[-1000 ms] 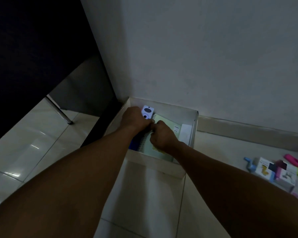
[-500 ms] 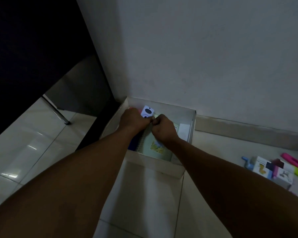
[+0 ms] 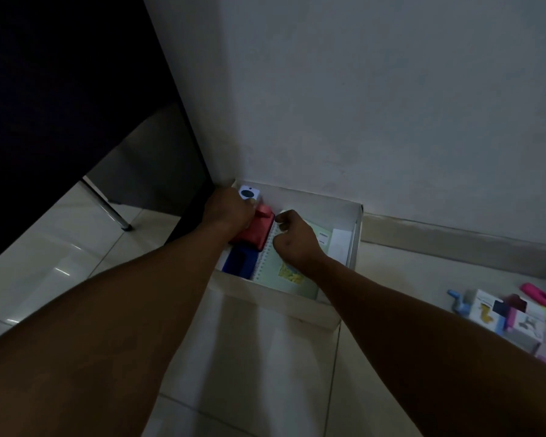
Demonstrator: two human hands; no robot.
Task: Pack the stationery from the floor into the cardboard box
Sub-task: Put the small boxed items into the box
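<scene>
The hands have been drawn apart, uncovering a red item (image 3: 255, 231) in the cardboard box (image 3: 275, 299). It is held in the left hand (image 3: 230, 209)'s grip; the right hand (image 3: 295, 239) is curled on the notebook (image 3: 284, 269). Other stationery (image 3: 506, 313) lies on the floor (image 3: 391, 266).

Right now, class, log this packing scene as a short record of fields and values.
Box: cardboard box on the floor by the wall
Inside: red item, blue item, spiral notebook
Left hand: on the red item
Right hand: on the notebook
Still on floor: small boxes, pink marker
</scene>
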